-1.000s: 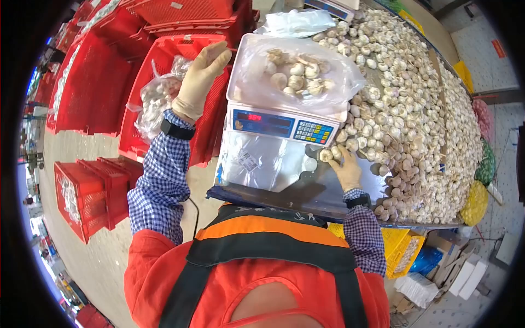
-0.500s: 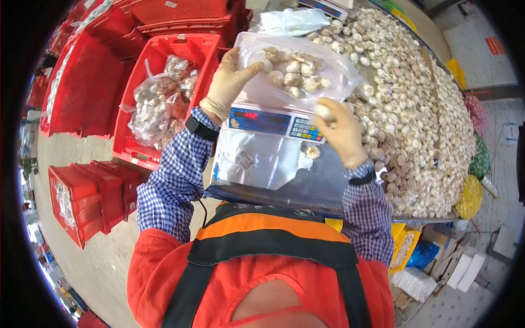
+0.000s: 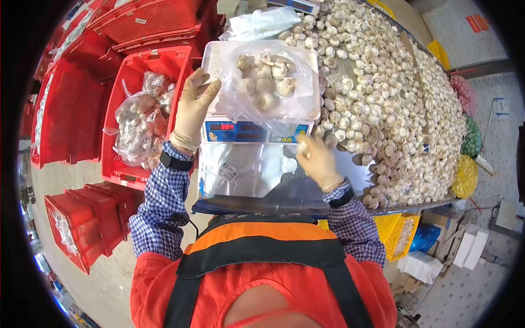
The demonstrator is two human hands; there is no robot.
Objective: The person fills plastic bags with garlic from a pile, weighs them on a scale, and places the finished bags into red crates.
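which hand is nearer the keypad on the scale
Right. The right hand is just off the near right corner of the keypad; the left hand is at the left edge of the scale.

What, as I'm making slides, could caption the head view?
Bagged garlic on a scale, left hand and right hand near, loose bulbs alongside.

There are two hands (image 3: 194, 106) (image 3: 319, 162) and two scales (image 3: 254, 132) (image 3: 299, 5)

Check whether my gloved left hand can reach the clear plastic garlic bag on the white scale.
Probably yes: your left hand is open beside the bag, with nothing visible between them.
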